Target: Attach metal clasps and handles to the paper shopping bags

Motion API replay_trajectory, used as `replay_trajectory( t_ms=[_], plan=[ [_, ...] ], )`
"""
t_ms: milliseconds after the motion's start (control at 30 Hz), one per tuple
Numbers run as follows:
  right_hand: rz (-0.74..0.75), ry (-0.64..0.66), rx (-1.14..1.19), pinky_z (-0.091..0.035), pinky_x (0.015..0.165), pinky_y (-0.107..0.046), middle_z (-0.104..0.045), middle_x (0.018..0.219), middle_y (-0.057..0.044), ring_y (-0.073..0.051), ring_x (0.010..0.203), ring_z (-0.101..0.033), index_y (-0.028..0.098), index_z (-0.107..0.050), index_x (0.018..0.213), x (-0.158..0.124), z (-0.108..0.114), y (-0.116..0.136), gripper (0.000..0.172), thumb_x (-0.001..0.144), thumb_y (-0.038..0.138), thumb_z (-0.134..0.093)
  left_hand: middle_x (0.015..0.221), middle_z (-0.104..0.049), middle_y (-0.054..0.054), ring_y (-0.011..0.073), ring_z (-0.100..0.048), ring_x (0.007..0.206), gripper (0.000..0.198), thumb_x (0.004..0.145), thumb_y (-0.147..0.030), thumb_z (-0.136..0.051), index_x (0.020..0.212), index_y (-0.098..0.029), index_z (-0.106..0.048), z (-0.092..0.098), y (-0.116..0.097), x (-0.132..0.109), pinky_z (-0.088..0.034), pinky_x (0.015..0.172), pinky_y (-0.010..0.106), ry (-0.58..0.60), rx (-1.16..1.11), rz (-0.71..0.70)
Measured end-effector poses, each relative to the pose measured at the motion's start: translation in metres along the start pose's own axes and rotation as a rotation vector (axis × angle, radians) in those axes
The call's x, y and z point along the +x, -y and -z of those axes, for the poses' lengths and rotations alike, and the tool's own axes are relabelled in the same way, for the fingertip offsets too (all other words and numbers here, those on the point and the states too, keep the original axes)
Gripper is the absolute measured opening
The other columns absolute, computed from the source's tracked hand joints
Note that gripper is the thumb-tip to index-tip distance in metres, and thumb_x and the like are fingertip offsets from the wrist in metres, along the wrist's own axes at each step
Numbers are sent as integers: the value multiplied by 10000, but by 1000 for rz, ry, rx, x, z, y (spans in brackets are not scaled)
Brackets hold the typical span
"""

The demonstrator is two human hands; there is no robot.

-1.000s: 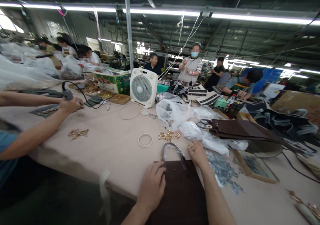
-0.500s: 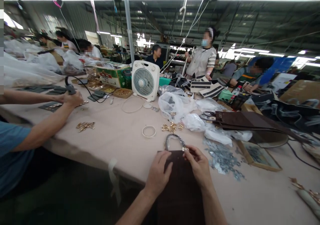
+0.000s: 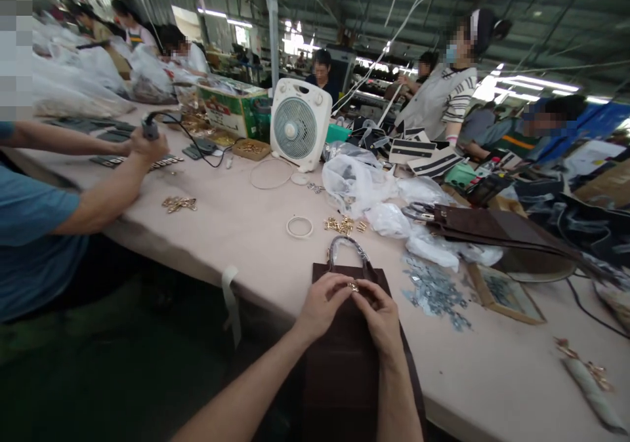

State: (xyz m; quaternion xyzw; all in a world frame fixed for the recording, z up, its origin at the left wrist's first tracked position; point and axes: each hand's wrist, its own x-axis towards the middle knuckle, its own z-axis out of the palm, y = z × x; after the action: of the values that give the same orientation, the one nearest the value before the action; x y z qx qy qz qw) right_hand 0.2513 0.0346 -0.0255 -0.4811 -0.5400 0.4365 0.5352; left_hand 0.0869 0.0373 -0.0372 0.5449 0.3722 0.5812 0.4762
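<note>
A dark brown handbag (image 3: pixel 339 370) lies at the table's front edge and hangs over it, its handle (image 3: pixel 350 240) pointing away from me. Over the bag's upper part, my left hand (image 3: pixel 319 305) and my right hand (image 3: pixel 382 314) meet fingertip to fingertip. Both pinch a small gold-coloured metal fitting (image 3: pixel 353 286); its exact kind is too small to make out. Gold fittings (image 3: pixel 340 225) form a little pile beyond the handle. To the right of the bag spreads a heap of flat silver metal plates (image 3: pixel 436 291).
A white box fan (image 3: pixel 300 124) stands at the back beside plastic bags (image 3: pixel 357 180). Another brown bag (image 3: pixel 492 229) lies right, near a cardboard tray (image 3: pixel 509 298). At left, a co-worker's hand (image 3: pixel 150 145) grips a corded tool. A white ring (image 3: pixel 299 227) rests mid-table.
My left hand has left the bag's top edge and joined my right at the fitting. My right hand has moved off the handle's base. The view has tilted down; the standing co-worker has turned.
</note>
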Motion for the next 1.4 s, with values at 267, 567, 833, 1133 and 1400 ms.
replay_trajectory(
  t_ms=[267,567,833,1133,1400],
  plan=[
    [-6,44,5,-638,863,-381,-767,1073,-62,-247,945,-743,248,-744,1135,-3,-3,-4,355,832,400,-850,1033,-724,77,171,-668,837,335,969,-454,-690,1116,-156,-727,-2,0,-2,-556,779,282,5,-96,174],
    [14,4,-31,-634,871,-366,-747,1107,-72,-235,958,-752,237,-687,1215,-3,-7,-14,413,863,402,-827,822,-648,22,142,-591,735,396,927,-535,-663,954,-140,-657,2,-3,13,-484,699,261,88,-143,328],
    [112,79,-159,-566,1042,-446,-727,1266,-92,-283,1132,-704,255,-771,1221,0,-6,-11,381,876,412,-807,779,-630,17,139,-572,716,505,877,-660,-644,867,-155,-632,1,9,16,-454,687,259,12,-200,439],
    [328,7,-323,-551,1050,-486,-688,1320,-113,-296,1206,-658,279,-763,1246,0,-9,-5,292,981,372,-682,741,-646,41,144,-558,669,567,872,-695,-635,829,-132,-683,-3,11,20,-425,644,273,25,-149,487],
    [251,-235,-344,-570,936,-420,-772,1071,-85,-260,949,-731,243,-767,1100,5,-1,-6,277,1018,463,-621,772,-676,51,169,-639,702,428,974,-538,-559,963,-135,-705,-2,0,15,-506,696,296,-47,-15,439]
  ],
)
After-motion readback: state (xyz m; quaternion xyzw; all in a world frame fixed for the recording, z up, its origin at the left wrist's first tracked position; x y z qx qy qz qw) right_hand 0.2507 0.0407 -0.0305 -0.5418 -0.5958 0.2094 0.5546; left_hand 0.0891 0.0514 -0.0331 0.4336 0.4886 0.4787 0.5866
